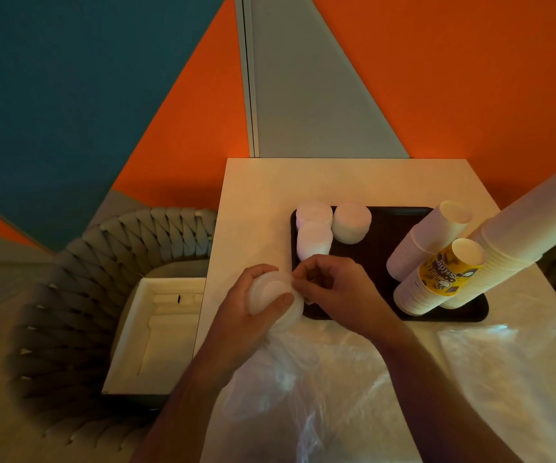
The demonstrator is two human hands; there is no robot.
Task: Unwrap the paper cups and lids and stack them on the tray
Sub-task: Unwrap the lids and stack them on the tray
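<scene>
right at the middle, the left hand [253,302] has its fingers [285,299] curled round a small stack of white lids [275,297], thumb pressed on the near side, gripping it just off the tray's near-left corner. the right hand [330,289] meets it from the other side, its fingers [298,279] bunched together and pinching at the stack's upper right edge, where a bit of clear film seems to sit; what exactly is pinched is too small to tell. below both wrists, crumpled clear plastic wrap [320,379] spreads over the near tabletop [256,195]. beyond the hands lies the black tray [370,259]. on its far-left part stand three short stacks of lids [315,215], close together. on its right side stand tall stacks of paper cups [427,242], one with a yellow printed cup [447,272] on top, and the tallest stack [520,235] reaching toward the right edge of view. left of the tabletop, a woven grey chair [103,262] holds an open white box [156,332].
</scene>
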